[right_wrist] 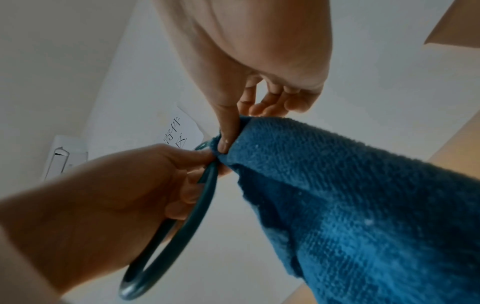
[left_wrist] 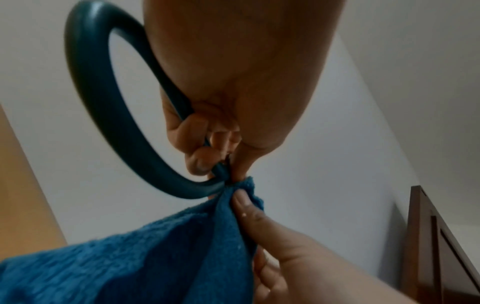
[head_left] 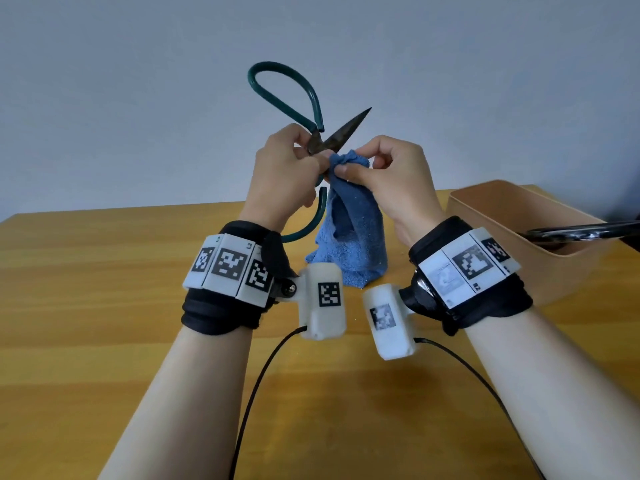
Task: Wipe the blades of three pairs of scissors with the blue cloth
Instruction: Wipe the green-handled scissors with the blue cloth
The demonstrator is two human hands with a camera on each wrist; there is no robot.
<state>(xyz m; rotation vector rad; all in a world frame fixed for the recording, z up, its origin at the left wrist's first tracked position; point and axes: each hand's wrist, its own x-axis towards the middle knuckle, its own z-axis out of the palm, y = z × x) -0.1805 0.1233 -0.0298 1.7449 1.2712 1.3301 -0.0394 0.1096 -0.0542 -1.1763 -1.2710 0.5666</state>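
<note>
Head view: left hand (head_left: 284,171) grips green-handled scissors (head_left: 313,133) at the pivot, fingers curled round the handle shanks; one dark blade (head_left: 346,131) rises up and to the right above the grip, one handle loop stands above the hand, the other curves out below it. Right hand (head_left: 391,174), just right of that grip, pinches the bunched top of one blue cloth (head_left: 349,233) between thumb and forefinger, hard against the pivot; the rest of the cloth hangs below both hands down to the table (head_left: 104,306). Whether a second blade lies inside the cloth cannot be told. Only this view shows the exposed blade, the tan box (head_left: 512,216) to the right of the hands, and a second, dark pair of scissors (head_left: 581,233) lying across the box rim; two pairs can be counted, no more. Left wrist view: shows from beneath the curled fingers (left_wrist: 197,162) closed on the green loop (left_wrist: 103,115), with the right thumb (left_wrist: 244,203) pressed into the cloth (left_wrist: 155,257) just below the grip; a brown panel (left_wrist: 441,246) stands at far right. Right wrist view: alone shows the right hand's three other fingers (right_wrist: 275,102) loosely bent and clear of the cloth (right_wrist: 363,205), and a printed sheet (right_wrist: 179,133) beyond the hands.
</note>
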